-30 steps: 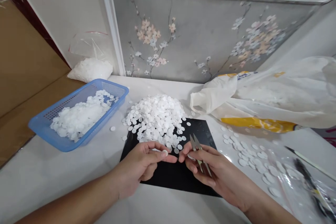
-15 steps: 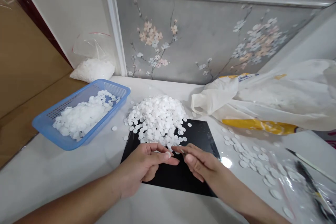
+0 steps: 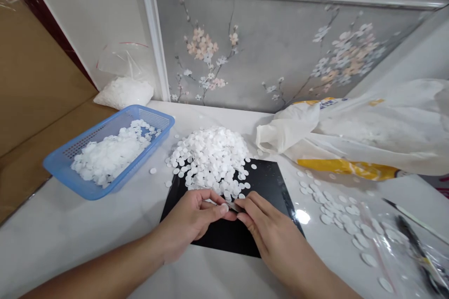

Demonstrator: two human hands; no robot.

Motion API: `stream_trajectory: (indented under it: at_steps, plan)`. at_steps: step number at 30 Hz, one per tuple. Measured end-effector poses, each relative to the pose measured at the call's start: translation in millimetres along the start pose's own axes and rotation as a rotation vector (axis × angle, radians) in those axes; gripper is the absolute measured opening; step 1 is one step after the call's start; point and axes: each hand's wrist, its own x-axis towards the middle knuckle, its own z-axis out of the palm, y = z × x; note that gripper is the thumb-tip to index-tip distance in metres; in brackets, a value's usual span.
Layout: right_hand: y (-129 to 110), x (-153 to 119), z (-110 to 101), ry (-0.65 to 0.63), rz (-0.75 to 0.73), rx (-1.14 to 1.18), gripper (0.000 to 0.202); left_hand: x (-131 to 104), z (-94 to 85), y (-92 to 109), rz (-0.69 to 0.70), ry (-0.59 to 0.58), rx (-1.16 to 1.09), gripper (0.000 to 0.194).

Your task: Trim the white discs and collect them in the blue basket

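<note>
My left hand (image 3: 205,212) pinches a small white disc (image 3: 225,206) between thumb and fingertips. Closed around a thin grey metal blade (image 3: 234,206), my right hand (image 3: 264,224) brings its tip up to the disc's edge; whether it cuts in is too small to tell. Most of the blade is covered by the fingers. Both hands are over a black mat (image 3: 224,238). Just beyond them a heap of white discs (image 3: 213,154) covers the mat's far part and spills onto the table.
At the left stands a blue basket (image 3: 84,191) of white pieces, with a clear bag (image 3: 124,93) of them behind. A large white plastic bag (image 3: 368,126) lies at the right. Nearer are scattered discs (image 3: 336,210) and a black-handled tool (image 3: 409,233). A framed picture (image 3: 263,56) backs the table.
My right hand has moved left and turned, and the blade now meets the disc in my left hand. The left hand has stayed nearly in place.
</note>
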Motion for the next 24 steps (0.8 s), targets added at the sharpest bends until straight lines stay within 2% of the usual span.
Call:
stream_trajectory:
  at_steps: [4, 16, 20, 24]
  plan:
    - [-2.4, 0.0, -0.1, 0.034, -0.061, -0.055, 0.031, -0.3, 1.1, -0.4, -0.004, 0.01, 0.006, 0.027]
    - [-2.3, -0.4, 1.6, 0.072, -0.077, -0.069, 0.03, -1.3, 2.6, 0.5, -0.007, 0.022, 0.038, 0.031]
    - [-4.7, 0.0, -1.1, 0.035, 0.029, 0.082, 0.03, -1.7, 3.0, 2.7, 0.007, 0.008, 0.044, 0.025]
    - [-1.7, 5.0, -5.8, -0.005, 0.28, 0.457, 0.024, -1.9, 0.8, 5.7, 0.016, -0.009, 0.039, 0.02]
